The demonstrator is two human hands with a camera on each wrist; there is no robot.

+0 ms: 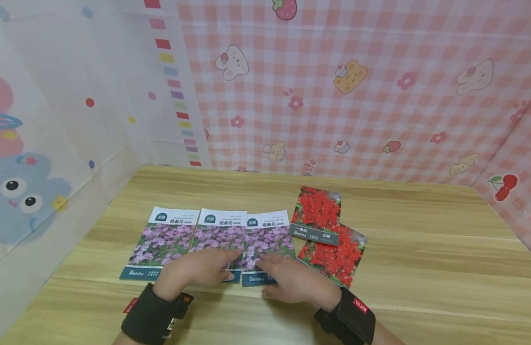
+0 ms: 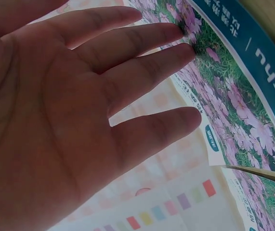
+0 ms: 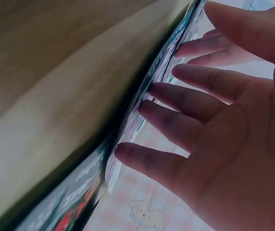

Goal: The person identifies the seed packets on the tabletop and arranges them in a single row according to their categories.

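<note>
Partly hidden, 3 purple-flower packets (image 1: 218, 237), beneath left hand (image 1: 202, 266) and right hand (image 1: 291, 278), both outspread, gripping nothing

Both hands (image 1: 200, 267) (image 1: 291, 279) touch purple-flower packets (image 1: 267, 240) beside red-flower packets (image 1: 318, 210).

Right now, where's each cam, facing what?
Head: on the head, facing forward-down at table, purple packets, red packets; left grip, right grip, forearms show.
Left wrist: palm-side, facing past left fingers to purple packets and checked cloth; left palm shows.
Right wrist: palm-side, facing purple packets nearly edge-on; right palm shows, probably left fingers.
Shared: purple packets, head and left wrist.
</note>
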